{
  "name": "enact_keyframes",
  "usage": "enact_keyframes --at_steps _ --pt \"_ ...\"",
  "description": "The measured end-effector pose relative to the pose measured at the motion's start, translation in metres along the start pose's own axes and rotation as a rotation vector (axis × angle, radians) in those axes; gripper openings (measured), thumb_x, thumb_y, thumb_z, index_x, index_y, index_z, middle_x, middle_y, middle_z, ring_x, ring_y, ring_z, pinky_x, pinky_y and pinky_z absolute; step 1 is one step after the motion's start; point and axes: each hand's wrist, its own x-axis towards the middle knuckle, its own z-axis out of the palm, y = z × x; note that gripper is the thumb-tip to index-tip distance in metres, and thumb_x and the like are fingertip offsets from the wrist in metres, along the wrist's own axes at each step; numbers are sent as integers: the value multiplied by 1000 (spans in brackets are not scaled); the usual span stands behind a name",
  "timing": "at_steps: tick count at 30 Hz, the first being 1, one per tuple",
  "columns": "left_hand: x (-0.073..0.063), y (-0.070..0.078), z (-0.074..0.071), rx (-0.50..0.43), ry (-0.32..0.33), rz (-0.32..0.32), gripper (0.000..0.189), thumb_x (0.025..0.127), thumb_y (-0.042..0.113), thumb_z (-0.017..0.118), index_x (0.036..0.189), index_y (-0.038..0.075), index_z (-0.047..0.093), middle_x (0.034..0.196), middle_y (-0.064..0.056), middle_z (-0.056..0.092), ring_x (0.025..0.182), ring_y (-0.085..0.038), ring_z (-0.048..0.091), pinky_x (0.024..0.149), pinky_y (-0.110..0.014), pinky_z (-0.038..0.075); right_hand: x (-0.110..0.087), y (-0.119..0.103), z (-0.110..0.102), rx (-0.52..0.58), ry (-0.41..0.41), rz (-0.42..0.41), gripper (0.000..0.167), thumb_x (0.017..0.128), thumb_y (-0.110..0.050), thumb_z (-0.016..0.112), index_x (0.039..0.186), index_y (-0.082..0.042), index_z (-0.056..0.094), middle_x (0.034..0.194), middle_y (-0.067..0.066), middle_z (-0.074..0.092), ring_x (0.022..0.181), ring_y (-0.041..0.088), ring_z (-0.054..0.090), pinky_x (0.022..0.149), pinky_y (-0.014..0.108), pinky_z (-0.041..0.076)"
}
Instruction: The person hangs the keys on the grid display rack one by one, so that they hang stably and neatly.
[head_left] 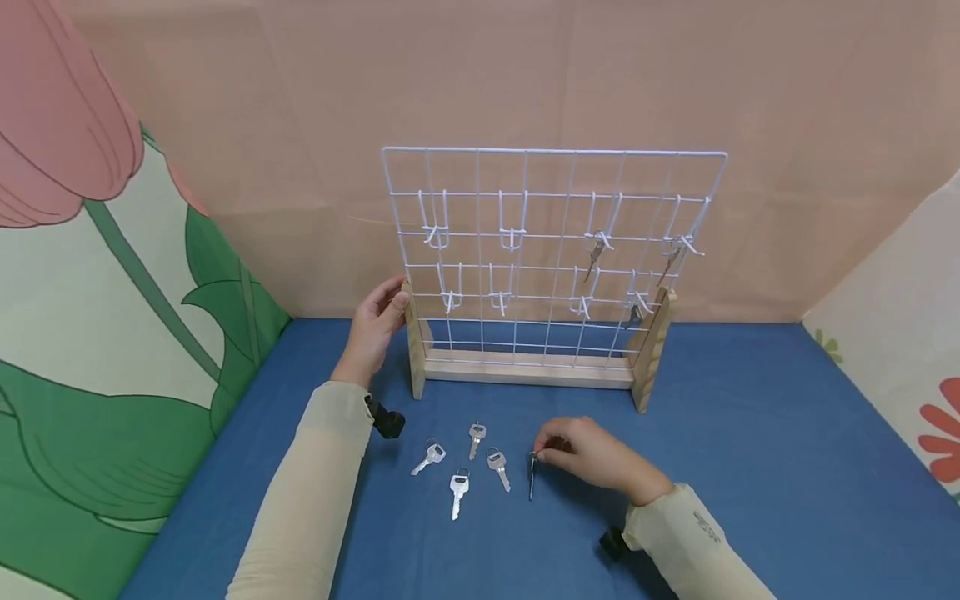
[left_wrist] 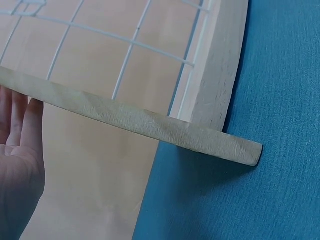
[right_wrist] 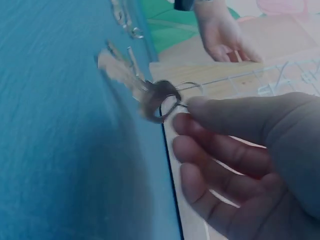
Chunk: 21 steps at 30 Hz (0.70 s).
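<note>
A white wire grid rack [head_left: 551, 267] with hooks stands in a wooden base [head_left: 525, 371]. My left hand [head_left: 375, 325] holds the top of the base's left side post [left_wrist: 130, 117]; in the left wrist view its fingers reach behind the wood. Above the blue cloth, my right hand [head_left: 588, 454] pinches a key [head_left: 532, 477] by its ring [right_wrist: 170, 107], and the key's blade hangs down. Several silver keys with rings, one of them the nearest key [head_left: 460, 493], lie on the cloth between the hands.
On the rack's right half hang a key [head_left: 595, 254] in the upper row, a second key [head_left: 670, 263] at the far right, and a dark key [head_left: 633, 315] lower down. Blue cloth [head_left: 750, 467] covers the table. A tan backdrop [head_left: 300, 167] rises behind the rack.
</note>
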Motion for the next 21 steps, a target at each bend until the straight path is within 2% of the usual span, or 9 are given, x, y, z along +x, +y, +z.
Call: enact_keyframes --at_steps 6,13,17,21 --pt "1 0 0 -13 5 7 50 105 18 54 151 0 43 135 -10 52 116 -15 54 110 -42 44 -2 -14 -12 41 178 48 6 99 -14 68 100 -17 73 96 -10 68 85 7 61 75 29 55" --pt "0 -1 1 2 10 14 52 104 22 56 151 2 44 138 -13 51 117 -16 55 110 -42 44 -2 -30 -37 153 488 64 9 98 -12 68 103 -8 74 96 4 71 80 18 64 69 25 55" --pt "-1 -2 0 13 5 12 53 104 25 57 151 4 45 138 -12 51 120 -18 54 111 -42 43 1 -36 -51 216 678 89 13 98 -13 68 104 -2 74 96 11 71 80 12 64 71 20 55" --pt "-1 -2 0 8 0 12 53 104 26 57 151 6 45 138 -10 51 121 -19 53 110 -41 44 3 -41 -62 280 816 93 16 98 -12 68 104 2 73 95 17 71 79 9 64 72 17 55"
